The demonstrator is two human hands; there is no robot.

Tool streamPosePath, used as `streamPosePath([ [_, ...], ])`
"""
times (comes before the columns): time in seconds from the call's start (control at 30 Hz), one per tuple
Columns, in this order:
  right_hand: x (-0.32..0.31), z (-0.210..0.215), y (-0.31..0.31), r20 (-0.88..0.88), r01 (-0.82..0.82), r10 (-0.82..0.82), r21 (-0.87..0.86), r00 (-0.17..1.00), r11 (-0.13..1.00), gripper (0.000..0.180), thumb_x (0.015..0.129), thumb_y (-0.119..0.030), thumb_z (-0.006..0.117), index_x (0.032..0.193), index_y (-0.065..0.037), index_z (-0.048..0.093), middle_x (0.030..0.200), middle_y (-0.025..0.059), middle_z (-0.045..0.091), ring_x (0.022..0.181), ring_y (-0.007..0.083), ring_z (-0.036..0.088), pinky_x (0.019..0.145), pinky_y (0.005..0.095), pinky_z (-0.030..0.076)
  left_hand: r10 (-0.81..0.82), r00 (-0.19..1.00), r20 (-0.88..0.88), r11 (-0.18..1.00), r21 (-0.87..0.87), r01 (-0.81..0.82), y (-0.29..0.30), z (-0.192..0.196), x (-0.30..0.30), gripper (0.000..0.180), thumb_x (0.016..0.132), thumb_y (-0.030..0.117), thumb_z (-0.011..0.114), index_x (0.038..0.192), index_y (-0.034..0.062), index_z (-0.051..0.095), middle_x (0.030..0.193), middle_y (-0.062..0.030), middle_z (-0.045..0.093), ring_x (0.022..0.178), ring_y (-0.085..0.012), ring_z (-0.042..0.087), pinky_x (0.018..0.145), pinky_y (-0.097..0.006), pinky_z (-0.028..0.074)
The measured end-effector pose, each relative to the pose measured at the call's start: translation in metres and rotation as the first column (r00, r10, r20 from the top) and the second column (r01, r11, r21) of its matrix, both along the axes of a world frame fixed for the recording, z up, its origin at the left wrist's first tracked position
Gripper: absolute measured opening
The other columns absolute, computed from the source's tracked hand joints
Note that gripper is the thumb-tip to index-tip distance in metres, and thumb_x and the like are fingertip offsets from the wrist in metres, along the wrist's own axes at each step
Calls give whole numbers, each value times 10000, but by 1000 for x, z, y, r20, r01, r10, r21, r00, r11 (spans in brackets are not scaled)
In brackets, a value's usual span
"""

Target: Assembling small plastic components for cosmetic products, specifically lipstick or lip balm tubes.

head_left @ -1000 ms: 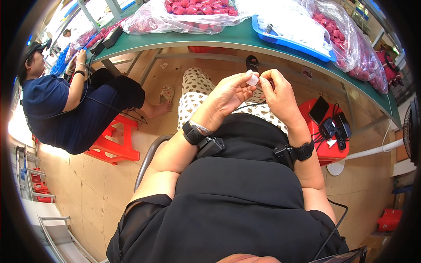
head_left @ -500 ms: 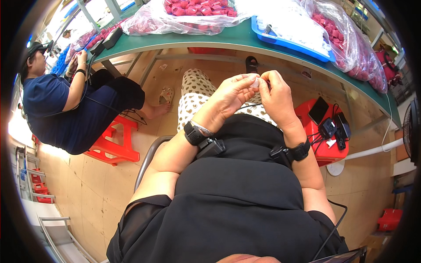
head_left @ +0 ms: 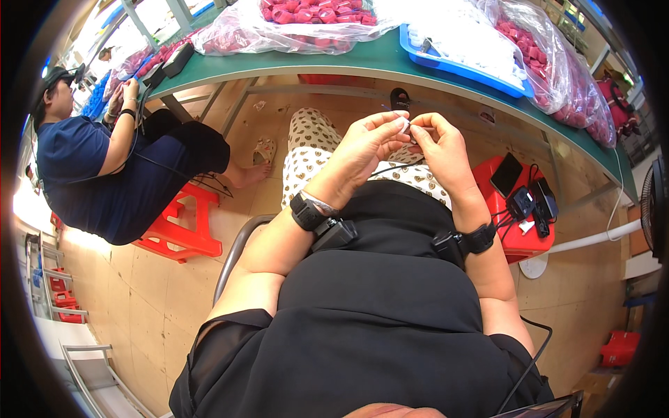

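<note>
Left hand (head_left: 362,150) and right hand (head_left: 439,150) pinch small white piece (head_left: 406,126) together; work mid-way; blue tray (head_left: 460,66) at 12 o'clock.

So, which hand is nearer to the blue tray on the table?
Right. The right hand sits just below the blue tray, under its near rim. The left hand is beside it, further to the left.
</note>
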State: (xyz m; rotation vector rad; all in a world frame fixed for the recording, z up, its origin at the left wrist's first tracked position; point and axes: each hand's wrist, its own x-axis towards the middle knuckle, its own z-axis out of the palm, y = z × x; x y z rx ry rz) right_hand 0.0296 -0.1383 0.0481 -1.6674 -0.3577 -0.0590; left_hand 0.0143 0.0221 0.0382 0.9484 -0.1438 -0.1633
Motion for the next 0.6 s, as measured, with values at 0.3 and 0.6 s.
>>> streamPosePath([
  [0.3, 0, 0, -1, 167, 52, -30, -125, 986, 991, 65, 866, -27, 600, 905, 23, 613, 832, 94, 651, 732, 150, 651, 663, 276, 527, 13, 995, 96, 977, 210, -33, 0, 2, -1, 338, 869, 110, 670, 1179, 1, 590, 1033, -61, 645, 924, -114, 610, 803, -245, 499],
  [0.6, -2, 2, 3, 170, -32, 43, -65, 985, 997, 137, 885, -73, 570, 993, 12, 572, 860, 91, 642, 776, 132, 629, 683, 283, 510, 96, 919, 382, 882, 396, -257, -5, -17, 12, 385, 877, 80, 656, 1223, -20, 522, 1022, -63, 632, 892, -114, 616, 794, -237, 505],
])
